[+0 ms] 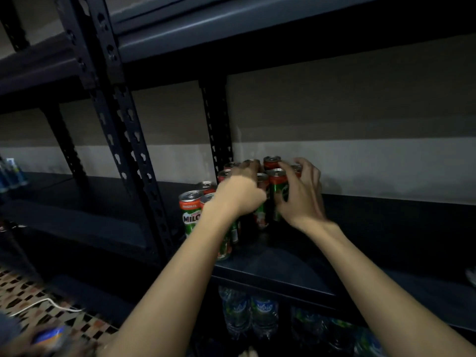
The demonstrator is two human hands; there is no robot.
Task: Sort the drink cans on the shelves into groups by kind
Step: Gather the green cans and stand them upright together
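Note:
Several green and red Milo cans stand clustered on the dark shelf board, beside a black upright. My left hand reaches in over the middle of the cluster, its fingers curled down around one Milo can whose lower half shows beneath the palm. My right hand is at the right side of the cluster. Its thumb and fingers wrap another Milo can. More cans at the back are partly hidden by both hands.
Black perforated uprights divide the shelving bays. Blurred blue cans stand on the far left shelf. Water bottles fill the shelf below. Another shelf board runs overhead. A white cable lies on the patterned floor.

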